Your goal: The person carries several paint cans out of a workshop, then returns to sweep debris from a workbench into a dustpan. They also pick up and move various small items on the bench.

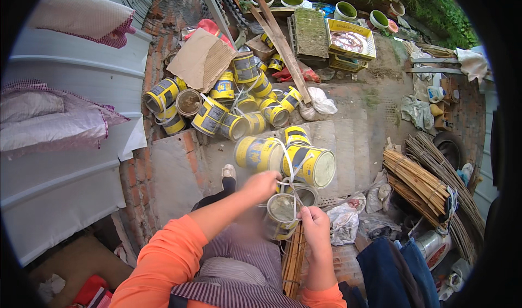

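Several yellow paint cans lie bunched in front of me, with a white strap running among them. One yellow can is at the left of the bunch, and another can lies to its right, its round end toward me. Nearest my lap, an open can shows a dirty inside. My left hand is closed on the white strap above the cans. Lower and to the right, my right hand pinches the strap beside the open can's rim.
A heap of yellow cans with cardboard on top lies farther off. A wooden plank leans across it. Bundled sticks and plastic bags lie at right. Grey metal panels line the left.
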`<action>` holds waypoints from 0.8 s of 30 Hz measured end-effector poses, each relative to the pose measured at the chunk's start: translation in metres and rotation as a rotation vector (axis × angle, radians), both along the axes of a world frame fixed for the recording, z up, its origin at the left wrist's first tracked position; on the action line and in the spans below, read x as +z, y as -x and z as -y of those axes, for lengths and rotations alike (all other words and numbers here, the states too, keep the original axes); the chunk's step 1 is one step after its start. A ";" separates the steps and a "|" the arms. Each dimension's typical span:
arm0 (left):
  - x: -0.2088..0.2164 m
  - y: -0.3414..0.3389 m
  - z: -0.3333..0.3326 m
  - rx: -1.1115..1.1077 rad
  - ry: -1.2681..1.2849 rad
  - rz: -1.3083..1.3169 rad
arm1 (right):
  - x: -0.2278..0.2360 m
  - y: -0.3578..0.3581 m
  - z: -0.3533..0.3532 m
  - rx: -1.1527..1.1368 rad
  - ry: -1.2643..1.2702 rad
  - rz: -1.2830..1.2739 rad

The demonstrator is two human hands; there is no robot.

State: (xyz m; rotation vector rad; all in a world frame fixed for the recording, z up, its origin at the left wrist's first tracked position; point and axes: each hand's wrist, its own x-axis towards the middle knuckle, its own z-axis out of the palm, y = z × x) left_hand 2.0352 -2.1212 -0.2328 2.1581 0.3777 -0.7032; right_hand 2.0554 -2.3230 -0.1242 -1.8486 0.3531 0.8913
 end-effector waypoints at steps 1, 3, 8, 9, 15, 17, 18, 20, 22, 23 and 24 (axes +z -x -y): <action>-0.011 -0.001 -0.022 0.029 -0.048 0.035 | -0.006 0.003 -0.002 -0.026 -0.027 0.020; -0.041 -0.005 -0.075 0.199 -0.075 0.070 | -0.017 0.006 -0.007 -0.075 -0.044 0.025; -0.114 -0.033 -0.231 0.602 -0.084 -0.114 | -0.042 -0.003 -0.023 -0.525 -0.082 -0.211; -0.126 -0.041 -0.256 0.731 0.023 -0.275 | -0.048 -0.005 -0.027 -0.624 -0.077 -0.203; -0.199 -0.085 -0.335 1.254 0.413 -0.148 | -0.093 -0.010 -0.058 -0.893 -0.107 -0.181; -0.223 -0.094 -0.348 1.323 0.452 -0.117 | -0.110 -0.009 -0.068 -0.960 -0.127 -0.190; -0.235 -0.100 -0.353 1.384 0.442 -0.091 | -0.120 -0.010 -0.072 -0.987 -0.130 -0.195; -0.254 -0.109 -0.365 1.457 0.475 -0.067 | -0.137 -0.010 -0.077 -1.043 -0.091 -0.208; -0.268 -0.114 -0.371 1.569 0.482 -0.029 | -0.152 -0.011 -0.081 -1.063 -0.090 -0.211; -0.272 -0.117 -0.374 1.619 0.472 -0.041 | -0.158 -0.011 -0.083 -1.078 -0.074 -0.213; -0.274 -0.118 -0.376 1.606 0.477 -0.038 | -0.162 -0.012 -0.085 -1.065 -0.088 -0.207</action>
